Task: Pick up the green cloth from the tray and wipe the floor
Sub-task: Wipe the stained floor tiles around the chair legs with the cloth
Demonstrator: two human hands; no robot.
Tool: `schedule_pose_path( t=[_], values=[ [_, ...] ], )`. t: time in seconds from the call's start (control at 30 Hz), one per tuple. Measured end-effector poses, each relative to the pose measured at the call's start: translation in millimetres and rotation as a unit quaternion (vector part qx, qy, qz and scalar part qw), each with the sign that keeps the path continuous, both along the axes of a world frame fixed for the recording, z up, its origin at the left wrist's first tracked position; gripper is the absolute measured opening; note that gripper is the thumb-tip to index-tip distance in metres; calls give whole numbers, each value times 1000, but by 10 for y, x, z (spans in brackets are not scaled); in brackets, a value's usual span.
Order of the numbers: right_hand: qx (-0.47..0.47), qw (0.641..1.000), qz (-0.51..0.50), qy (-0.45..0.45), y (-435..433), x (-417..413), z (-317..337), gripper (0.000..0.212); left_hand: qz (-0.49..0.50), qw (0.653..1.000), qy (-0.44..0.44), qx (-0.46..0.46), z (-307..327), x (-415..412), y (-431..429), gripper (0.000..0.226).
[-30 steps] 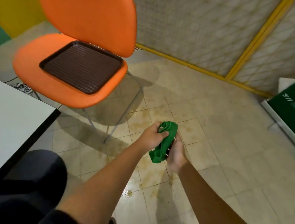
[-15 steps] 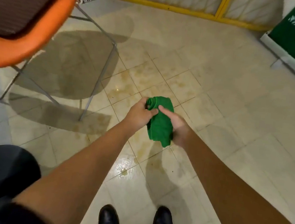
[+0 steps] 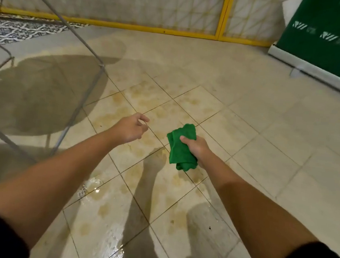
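Fingers (image 3: 184,139) of the right hand (image 3: 196,148) are clamped around the cloth (image 3: 180,150), thumb pressed across its top face, and the green wad hangs bunched below the palm, above the floor (image 3: 257,136); whether its lower end touches the tiles, hard to say. Over on the other side, the left hand (image 3: 130,128) is empty, fingers loosely curled and spread, hovering apart from the cloth with a clear gap between them. Both forearms reach forward, dark sleeves at the bottom corners. Yellowish stains (image 3: 146,104) spot the tiles right around and beyond the hands, and a wet, shiny patch (image 3: 92,185) glints nearer the camera under the left arm. Metal chair legs (image 3: 80,104) stand to the left, throwing a wide shadow. Along the back, a yellow rail (image 3: 132,27); far right, a green board (image 3: 327,39).
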State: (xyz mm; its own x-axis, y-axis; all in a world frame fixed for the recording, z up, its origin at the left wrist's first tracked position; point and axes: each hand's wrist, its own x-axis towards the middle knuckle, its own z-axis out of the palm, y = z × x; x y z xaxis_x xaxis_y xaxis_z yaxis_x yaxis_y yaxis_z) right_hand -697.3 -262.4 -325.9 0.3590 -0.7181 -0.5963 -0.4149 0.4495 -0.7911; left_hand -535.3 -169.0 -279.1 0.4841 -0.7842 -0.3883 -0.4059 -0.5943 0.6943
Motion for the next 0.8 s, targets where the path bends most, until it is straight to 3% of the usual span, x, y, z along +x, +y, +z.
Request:
schedule_pose_path(
  t=[0.17,0.5,0.6,0.67,0.73,0.8],
  values=[
    [-67,996,36,36,103,8,-476,29,-66,995,-75,0,-323,9,99,31],
    [-157,963,141,169,696,-627,-972,24,-52,998,-37,-8,-954,-376,653,29],
    [-257,912,187,260,785,-830,-1092,30,-51,998,-45,-13,-1130,-437,775,28],
    [-317,856,232,337,854,-924,-1150,51,-57,998,-40,-7,-1208,-437,830,28],
    [-348,811,272,383,954,-1001,-1227,64,-63,997,-34,-4,-1252,-410,884,27],
    [-345,791,311,399,1081,-1048,-1342,61,-51,998,-23,-10,-1299,-381,948,26]
  ],
)
